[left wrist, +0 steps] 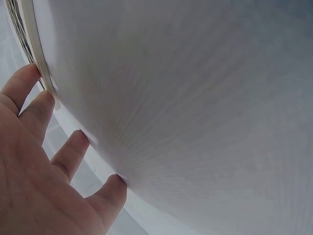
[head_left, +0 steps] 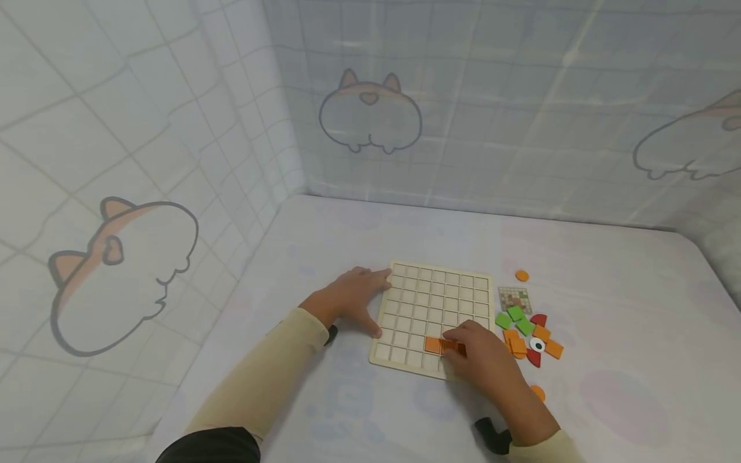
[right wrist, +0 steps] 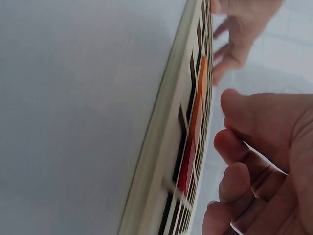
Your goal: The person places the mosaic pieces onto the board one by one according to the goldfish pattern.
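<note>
Hands [head_left: 356, 297] [head_left: 486, 360] at pale gridded board [head_left: 425, 299], flat square orange tiles [head_left: 433, 344]

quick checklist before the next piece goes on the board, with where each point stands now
1. Board steadied: ok; the left hand touches its left edge.
2. Right hand free for another piece: ok; no piece shows in its fingers in the right wrist view.
3. Orange tiles on the board fully seated: cannot tell; the right hand partly hides them.
4. Loose green tiles at hand: ok; they lie just beyond the board's right edge.
5. Layout matches the small printed card: cannot tell; its print is too small.
6. Near right corner in clear view: not ok; the right hand covers it.
</note>
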Action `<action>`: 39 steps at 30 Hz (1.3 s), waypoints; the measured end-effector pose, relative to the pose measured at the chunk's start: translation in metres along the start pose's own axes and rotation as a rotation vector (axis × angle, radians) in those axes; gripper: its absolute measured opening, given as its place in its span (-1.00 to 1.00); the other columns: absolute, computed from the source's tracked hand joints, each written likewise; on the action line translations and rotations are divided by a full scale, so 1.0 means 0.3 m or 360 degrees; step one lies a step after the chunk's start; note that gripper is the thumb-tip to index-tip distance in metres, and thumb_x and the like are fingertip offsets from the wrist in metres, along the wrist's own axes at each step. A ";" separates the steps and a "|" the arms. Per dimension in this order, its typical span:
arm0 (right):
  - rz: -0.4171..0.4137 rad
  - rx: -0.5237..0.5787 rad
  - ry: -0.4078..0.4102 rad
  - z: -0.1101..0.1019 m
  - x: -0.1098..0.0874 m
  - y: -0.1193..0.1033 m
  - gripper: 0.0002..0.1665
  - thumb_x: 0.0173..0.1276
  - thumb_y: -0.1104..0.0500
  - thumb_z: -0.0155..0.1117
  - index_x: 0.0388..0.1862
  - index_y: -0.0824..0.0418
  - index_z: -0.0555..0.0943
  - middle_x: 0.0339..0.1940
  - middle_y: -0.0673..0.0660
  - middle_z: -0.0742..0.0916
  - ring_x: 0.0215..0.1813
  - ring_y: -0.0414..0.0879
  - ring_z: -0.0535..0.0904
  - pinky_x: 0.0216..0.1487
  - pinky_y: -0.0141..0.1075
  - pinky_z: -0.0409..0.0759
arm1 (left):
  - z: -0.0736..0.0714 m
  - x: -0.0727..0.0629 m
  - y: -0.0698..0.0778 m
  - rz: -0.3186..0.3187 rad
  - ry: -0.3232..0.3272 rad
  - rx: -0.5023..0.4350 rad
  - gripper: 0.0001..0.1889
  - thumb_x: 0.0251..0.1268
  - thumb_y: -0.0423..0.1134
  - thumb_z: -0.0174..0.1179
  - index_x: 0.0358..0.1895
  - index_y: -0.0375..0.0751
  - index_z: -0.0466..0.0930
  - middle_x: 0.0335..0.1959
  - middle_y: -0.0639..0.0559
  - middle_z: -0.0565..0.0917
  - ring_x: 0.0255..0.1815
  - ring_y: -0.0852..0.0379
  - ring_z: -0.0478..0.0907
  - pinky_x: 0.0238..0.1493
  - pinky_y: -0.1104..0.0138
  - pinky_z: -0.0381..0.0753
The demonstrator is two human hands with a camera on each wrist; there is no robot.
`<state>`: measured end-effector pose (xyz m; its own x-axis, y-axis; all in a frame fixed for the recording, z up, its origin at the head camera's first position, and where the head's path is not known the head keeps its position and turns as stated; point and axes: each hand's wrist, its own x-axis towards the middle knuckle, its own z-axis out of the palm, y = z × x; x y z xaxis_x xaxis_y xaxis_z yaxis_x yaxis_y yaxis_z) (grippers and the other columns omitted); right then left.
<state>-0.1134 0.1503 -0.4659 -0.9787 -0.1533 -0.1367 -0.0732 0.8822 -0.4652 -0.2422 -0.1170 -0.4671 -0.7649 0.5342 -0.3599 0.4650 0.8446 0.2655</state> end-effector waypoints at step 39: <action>0.0323 -0.0093 -0.0096 -0.159 -0.037 0.221 -0.52 0.24 -0.01 0.51 0.12 0.10 0.73 0.10 0.23 0.74 0.01 0.13 0.60 -0.08 0.04 0.62 | 0.013 -0.001 -0.023 0.0008 0.0014 -0.0057 0.14 -0.22 0.35 0.57 0.56 0.15 0.27 0.68 0.32 -0.01 0.64 -0.02 0.02 0.62 0.06 0.04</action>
<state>-0.1163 0.2317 -0.4536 -0.9614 0.0053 -0.2750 0.1114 0.9216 -0.3718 -0.2434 -0.1227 -0.4724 -0.7666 0.5379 -0.3507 0.4525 0.8400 0.2993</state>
